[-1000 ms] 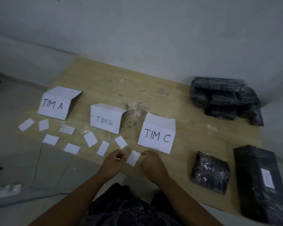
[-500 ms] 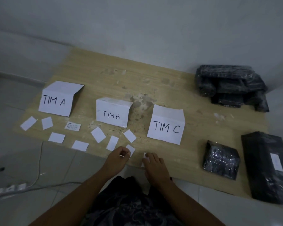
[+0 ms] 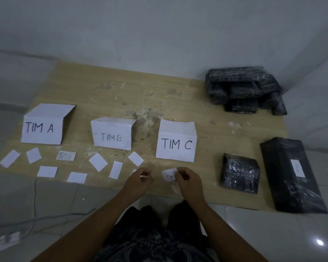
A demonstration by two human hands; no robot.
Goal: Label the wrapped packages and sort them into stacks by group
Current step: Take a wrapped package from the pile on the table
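Low in the centre, your right hand [image 3: 188, 183] pinches a small slip [image 3: 168, 176] marked TIM; your left hand [image 3: 138, 181] curls round a thin pale stick [image 3: 144, 176]. Wrapped packages [image 3: 242, 91] lie along the frame's right side.

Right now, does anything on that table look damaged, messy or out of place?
The wooden table has pale, worn-looking blotches between the TIM B sign and TIM C sign. The small paper slips lie scattered at odd angles, and the black wrapped packages at the far right are heaped unevenly.
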